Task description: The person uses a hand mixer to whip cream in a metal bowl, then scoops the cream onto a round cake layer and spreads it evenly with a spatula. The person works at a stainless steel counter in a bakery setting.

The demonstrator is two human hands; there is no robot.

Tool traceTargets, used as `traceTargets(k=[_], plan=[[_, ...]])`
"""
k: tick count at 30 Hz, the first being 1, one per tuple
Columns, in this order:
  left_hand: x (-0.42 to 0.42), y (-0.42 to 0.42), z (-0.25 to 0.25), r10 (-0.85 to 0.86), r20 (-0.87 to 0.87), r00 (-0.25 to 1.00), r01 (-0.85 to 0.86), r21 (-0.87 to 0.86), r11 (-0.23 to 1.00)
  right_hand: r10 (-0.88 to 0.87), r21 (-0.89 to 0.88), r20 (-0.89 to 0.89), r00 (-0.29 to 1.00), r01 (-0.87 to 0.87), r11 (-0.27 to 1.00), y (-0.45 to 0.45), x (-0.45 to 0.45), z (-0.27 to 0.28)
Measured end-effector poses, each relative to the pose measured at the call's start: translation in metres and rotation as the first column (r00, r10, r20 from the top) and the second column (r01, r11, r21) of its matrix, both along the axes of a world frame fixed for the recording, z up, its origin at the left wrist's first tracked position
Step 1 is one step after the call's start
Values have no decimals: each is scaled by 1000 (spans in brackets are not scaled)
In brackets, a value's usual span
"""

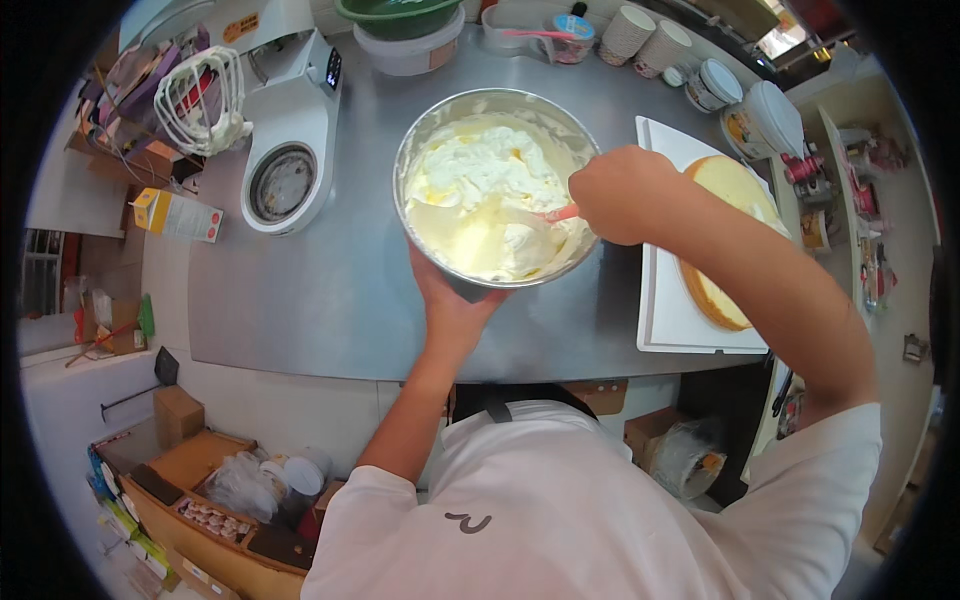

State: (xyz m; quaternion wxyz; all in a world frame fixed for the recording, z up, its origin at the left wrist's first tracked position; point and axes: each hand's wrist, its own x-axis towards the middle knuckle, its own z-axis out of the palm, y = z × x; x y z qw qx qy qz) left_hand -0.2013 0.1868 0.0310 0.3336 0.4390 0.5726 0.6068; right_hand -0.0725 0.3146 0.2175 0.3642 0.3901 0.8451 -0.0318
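Note:
A steel mixing bowl (pixel 495 285) is full of whipped cream (pixel 480 165) with yellow streaks through it. My left hand (pixel 450 296) supports the bowl from below on its near side, its fingers partly hidden beneath. My right hand (pixel 619 196) grips the pink handle of a spatula (pixel 559 214) at the bowl's right rim. The spatula's pale blade lies down in the cream, partly covered by it. Right of the bowl, a round sponge cake layer (pixel 727 187) rests on a white board (pixel 660 315), partly hidden under my right forearm.
A stand mixer (pixel 300 150) with a cream-coated whisk (pixel 206 105) stands at the left, beside a yellow and white carton (pixel 178 215). Along the back are a green basin (pixel 397 19), stacked paper cups (pixel 628 36) and white tubs (pixel 761 120). The steel table's front edge (pixel 315 371) runs before me.

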Motion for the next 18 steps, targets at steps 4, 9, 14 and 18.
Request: traceTargets(k=[4,9,14,18], plan=[[-2,-1,-13,22,-27,999,-22,-1,1000,23,-273,-33,999,-31,961,21,-3,-38],[-9,1,-5,1,-62,998,-3,-25,1000,-377,-570,-155,913,228,789,16,3,-39],[-13,9,7,-30,48,998,29,31,999,-703,-744,-335,628,282,606,0,35,-27],[-10,2,-8,2,-45,999,-7,-112,994,-825,-770,-480,299,306,559,-35,80,1]])
